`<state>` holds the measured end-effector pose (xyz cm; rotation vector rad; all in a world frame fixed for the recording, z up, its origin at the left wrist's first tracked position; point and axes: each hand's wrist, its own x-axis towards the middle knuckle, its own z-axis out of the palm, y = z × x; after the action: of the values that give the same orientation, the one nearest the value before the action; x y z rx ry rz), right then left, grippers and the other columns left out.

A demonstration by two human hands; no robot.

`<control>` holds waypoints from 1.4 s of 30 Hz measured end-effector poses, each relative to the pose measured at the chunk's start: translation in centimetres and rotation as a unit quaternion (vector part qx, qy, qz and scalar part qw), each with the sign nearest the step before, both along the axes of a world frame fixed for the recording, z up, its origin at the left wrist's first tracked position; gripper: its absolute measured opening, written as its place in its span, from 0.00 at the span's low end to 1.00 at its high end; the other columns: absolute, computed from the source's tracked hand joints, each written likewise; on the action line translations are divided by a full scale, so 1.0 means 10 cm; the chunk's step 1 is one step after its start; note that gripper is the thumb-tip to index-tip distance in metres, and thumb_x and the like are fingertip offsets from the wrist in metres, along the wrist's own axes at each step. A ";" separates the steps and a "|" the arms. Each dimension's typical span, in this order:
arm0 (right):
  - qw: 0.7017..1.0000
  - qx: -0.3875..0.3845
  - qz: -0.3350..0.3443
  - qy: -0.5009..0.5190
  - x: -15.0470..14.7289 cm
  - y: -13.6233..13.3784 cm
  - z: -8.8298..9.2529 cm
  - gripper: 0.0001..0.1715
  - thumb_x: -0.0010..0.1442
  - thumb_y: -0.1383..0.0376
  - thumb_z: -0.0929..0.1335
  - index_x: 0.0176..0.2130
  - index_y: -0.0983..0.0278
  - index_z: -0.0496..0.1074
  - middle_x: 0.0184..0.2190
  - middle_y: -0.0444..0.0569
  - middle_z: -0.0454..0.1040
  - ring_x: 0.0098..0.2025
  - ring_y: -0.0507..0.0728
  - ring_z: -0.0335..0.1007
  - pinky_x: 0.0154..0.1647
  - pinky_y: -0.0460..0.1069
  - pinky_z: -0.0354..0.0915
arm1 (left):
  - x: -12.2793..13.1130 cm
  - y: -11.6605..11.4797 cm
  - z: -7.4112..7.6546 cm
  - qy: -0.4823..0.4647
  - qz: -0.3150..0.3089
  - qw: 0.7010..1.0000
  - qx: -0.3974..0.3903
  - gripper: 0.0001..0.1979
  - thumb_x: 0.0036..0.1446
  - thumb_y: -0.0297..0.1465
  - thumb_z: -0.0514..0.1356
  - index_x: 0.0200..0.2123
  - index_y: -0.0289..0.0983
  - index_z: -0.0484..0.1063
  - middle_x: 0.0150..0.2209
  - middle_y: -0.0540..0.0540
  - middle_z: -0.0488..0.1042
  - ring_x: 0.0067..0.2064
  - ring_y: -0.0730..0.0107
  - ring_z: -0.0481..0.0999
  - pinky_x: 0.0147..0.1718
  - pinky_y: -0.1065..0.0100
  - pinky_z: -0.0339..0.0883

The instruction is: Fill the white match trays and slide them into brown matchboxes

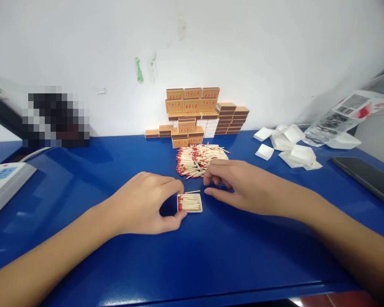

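A small white matchbox tray [201, 204] filled with red-tipped matches lies on the blue table. My left hand [149, 202] grips its left end between thumb and fingers. One loose match [192, 192] lies along the tray's far edge. To the right of the tray, my right hand [240, 185] hovers with its fingers curled and the thumb apart from them; nothing shows between them. Just beyond its fingertips is a heap of loose matches [198, 160], partly covered by that hand.
Stacked matchboxes [192, 106] stand against the white wall behind the heap. Several empty white trays [292, 145] lie at the back right, near a plastic bottle [339, 115] and a dark phone [365, 175]. A white power strip [13, 183] sits at the left.
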<state>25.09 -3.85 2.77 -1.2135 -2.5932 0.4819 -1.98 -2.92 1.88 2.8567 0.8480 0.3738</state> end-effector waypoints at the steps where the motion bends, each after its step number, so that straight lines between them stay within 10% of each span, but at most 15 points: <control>1: 1.000 -0.004 0.003 0.003 -0.01 0.00 -0.02 0.03 0.67 0.65 0.70 0.42 0.62 0.73 0.39 0.48 0.75 0.37 0.55 0.69 0.36 0.49 0.60 | 0.00 0.00 0.02 -0.002 0.001 1.000 -0.004 0.08 0.57 0.36 0.65 0.38 0.38 0.76 0.28 0.54 0.75 0.25 0.73 0.70 0.26 0.67 0.61; 21: 0.999 0.050 0.011 0.014 -0.23 -0.08 -0.10 0.08 0.73 0.66 0.64 0.39 0.63 0.71 0.41 0.51 0.74 0.37 0.56 0.69 0.37 0.50 0.60 | -0.01 0.02 -0.03 0.008 0.011 1.000 0.020 0.11 0.63 0.40 0.64 0.39 0.37 0.77 0.30 0.51 0.78 0.26 0.71 0.73 0.27 0.67 0.61; 27: 0.979 0.155 -0.131 0.025 0.19 0.16 0.11 0.11 0.70 0.58 0.65 0.39 0.60 0.72 0.35 0.50 0.75 0.34 0.57 0.69 0.34 0.51 0.58 | 0.00 0.01 -0.01 0.000 0.007 0.999 0.038 0.11 0.63 0.40 0.64 0.39 0.37 0.77 0.28 0.52 0.77 0.25 0.71 0.72 0.26 0.68 0.61; 34: 0.975 -0.021 -0.164 -0.149 0.55 0.32 0.08 0.20 0.64 0.49 0.69 0.30 0.60 0.74 0.25 0.46 0.74 0.25 0.55 0.65 0.29 0.51 0.53 | 0.01 0.01 -0.04 -0.010 0.007 0.999 0.051 0.11 0.63 0.39 0.64 0.41 0.37 0.78 0.29 0.52 0.78 0.26 0.71 0.73 0.26 0.68 0.62; 42: 0.984 -0.029 -0.123 -0.128 0.52 0.28 0.01 0.12 0.65 0.59 0.67 0.31 0.61 0.71 0.29 0.46 0.76 0.28 0.55 0.67 0.30 0.50 0.56 | 0.01 0.01 -0.04 0.001 0.009 0.998 0.058 0.11 0.64 0.40 0.63 0.40 0.38 0.77 0.30 0.51 0.79 0.27 0.70 0.75 0.27 0.67 0.62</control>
<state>30.26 -1.09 2.91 -1.6888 -2.5951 0.3734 -1.93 -2.87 1.47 2.9581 0.8806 0.4371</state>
